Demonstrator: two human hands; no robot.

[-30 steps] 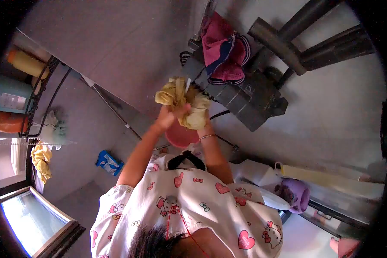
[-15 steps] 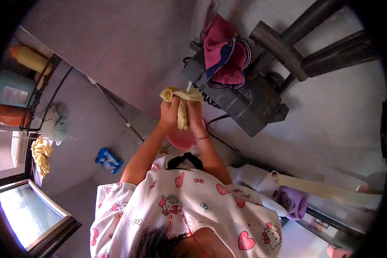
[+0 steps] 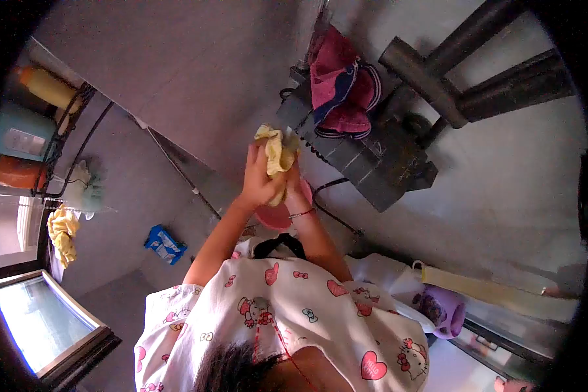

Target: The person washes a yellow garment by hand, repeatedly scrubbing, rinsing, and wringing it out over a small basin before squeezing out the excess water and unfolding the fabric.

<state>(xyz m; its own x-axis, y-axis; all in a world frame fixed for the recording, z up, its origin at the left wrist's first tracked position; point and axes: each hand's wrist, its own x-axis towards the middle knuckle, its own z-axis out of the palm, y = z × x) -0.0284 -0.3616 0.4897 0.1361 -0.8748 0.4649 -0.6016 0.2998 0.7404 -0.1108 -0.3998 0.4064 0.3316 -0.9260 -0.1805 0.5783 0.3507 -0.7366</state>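
Note:
A yellow cloth (image 3: 279, 153) is bunched up between my two hands, above a pink basin (image 3: 274, 217). My left hand (image 3: 260, 178) is closed around its left side and lower part. On the other side, my right hand (image 3: 294, 179) grips the cloth too, its fingers mostly hidden behind the fabric. A thin bracelet circles the right wrist. Part of the cloth's lower end hangs below the hands, over the basin.
A maroon garment (image 3: 340, 85) lies over a dark grey block-like object (image 3: 372, 160) at the upper right. A blue packet (image 3: 165, 244) is at the left. Bottles (image 3: 23, 134) stand on a wire rack (image 3: 62, 147). Another yellow cloth (image 3: 63, 236) hangs near a window (image 3: 46, 326).
The yellow cloth has gone from spread over the hands to a tighter bunch. My left hand has turned and moved in closer to the right one.

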